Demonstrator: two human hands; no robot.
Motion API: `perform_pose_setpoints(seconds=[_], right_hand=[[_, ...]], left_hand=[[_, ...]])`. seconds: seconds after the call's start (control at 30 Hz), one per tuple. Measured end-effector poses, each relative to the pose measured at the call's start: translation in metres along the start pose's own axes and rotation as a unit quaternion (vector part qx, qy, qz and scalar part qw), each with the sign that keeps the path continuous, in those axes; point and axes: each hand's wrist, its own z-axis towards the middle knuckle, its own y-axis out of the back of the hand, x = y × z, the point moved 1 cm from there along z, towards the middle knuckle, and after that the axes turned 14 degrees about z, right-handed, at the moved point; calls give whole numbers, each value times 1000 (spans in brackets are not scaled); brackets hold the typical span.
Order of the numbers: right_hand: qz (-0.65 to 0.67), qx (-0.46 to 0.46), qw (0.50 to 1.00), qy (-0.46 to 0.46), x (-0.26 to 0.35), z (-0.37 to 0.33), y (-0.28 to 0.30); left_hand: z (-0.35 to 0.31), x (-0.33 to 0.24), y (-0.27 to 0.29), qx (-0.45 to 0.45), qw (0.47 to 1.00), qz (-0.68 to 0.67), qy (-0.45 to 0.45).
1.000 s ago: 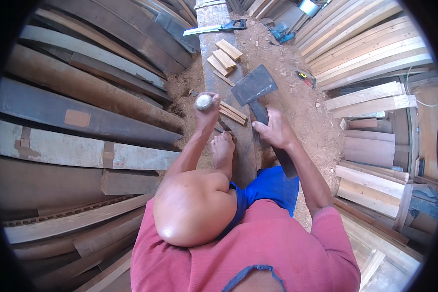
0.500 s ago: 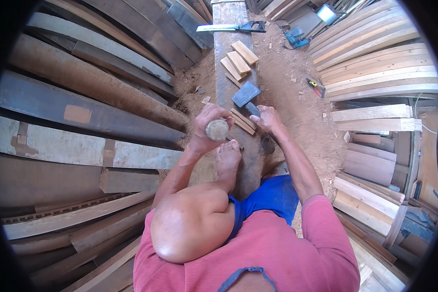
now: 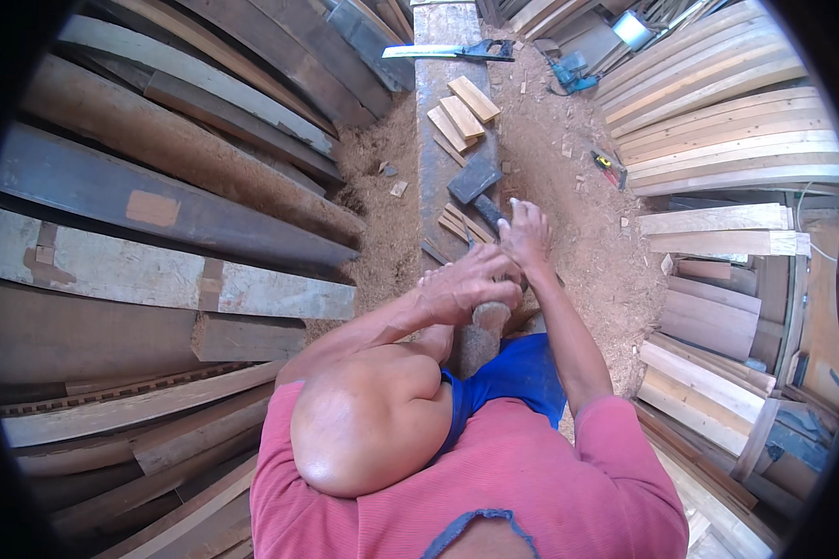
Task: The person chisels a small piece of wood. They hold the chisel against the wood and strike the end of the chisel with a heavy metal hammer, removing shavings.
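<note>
My left hand (image 3: 471, 282) is wrapped round a chisel with a thick wooden handle (image 3: 490, 317), its rounded butt toward me. A thin dark part just beyond the knuckles looks like its blade; the rest is hidden by the hand. A mallet (image 3: 475, 177) with a dark, blocky head lies on the narrow bench (image 3: 436, 196). Over its handle, my right hand (image 3: 528, 233) has its fingers spread and appears not to grip it. Thin wooden strips (image 3: 461, 224) lie between the mallet head and my left hand. My bare left foot rests on the bench, partly behind my left forearm.
Several short wooden blocks (image 3: 457, 118) and a handsaw (image 3: 452, 51) lie farther along the bench. A blue power tool (image 3: 571, 73) and a red-and-yellow hand tool (image 3: 610, 170) rest on the sawdust-covered floor at right. Stacked boards (image 3: 280, 289) line both sides.
My left hand has swung right and nearer to me with the chisel, whose handle has tipped over. My right hand has loosened from the mallet handle, its fingers now spread.
</note>
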Motion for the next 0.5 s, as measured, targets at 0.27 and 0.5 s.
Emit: perform_pose_setpoints(seconds=[0.27,0.5], right_hand=[[772,330,495,-223,31,-35,36],[795,189,476,-325,20,-40,80]], left_hand=[[-12,-8,-28,25,987,133,-89],[-69,74,-18,25,955,245,169]])
